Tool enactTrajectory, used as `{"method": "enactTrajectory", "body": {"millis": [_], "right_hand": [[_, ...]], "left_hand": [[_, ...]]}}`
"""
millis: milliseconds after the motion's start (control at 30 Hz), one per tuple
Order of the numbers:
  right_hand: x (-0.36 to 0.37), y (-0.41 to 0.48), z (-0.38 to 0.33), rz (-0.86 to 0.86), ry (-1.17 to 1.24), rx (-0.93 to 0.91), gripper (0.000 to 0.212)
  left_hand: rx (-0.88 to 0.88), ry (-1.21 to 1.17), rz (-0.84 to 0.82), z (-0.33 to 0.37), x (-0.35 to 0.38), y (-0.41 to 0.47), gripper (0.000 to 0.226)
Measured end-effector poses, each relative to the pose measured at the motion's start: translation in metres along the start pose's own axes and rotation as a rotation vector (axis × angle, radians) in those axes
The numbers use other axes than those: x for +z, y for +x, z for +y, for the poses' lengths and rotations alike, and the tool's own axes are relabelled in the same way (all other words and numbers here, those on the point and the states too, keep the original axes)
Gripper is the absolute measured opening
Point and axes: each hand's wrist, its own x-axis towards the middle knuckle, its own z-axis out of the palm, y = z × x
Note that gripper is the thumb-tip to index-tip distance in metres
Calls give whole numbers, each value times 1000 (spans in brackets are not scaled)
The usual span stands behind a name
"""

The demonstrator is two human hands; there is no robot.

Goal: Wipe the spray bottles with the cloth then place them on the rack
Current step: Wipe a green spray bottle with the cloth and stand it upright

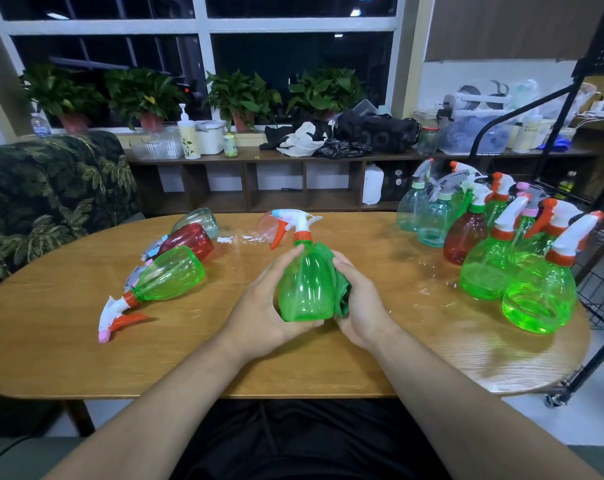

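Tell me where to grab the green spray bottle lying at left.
Grip the lying green spray bottle at its narrow shoulder by the orange collar, from above: it lies sideways and the red spray bottle crowds its far side.

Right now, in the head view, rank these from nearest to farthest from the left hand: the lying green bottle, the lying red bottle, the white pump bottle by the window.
1. Lying green bottle, on the table left of the left hand.
2. Lying red bottle, just behind the green one.
3. White pump bottle, on the far shelf.
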Motion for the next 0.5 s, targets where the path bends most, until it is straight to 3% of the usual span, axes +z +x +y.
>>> {"method": "enactTrajectory", "body": {"millis": [200,500], "right_hand": [[2,-2,3,-31,-79,9,38],[6,-9,15,-77,-407,-309,41]], "left_hand": [[-85,-90,53,-4,-2,0,112],[-189,-96,219,-9,8,1,106]]}}
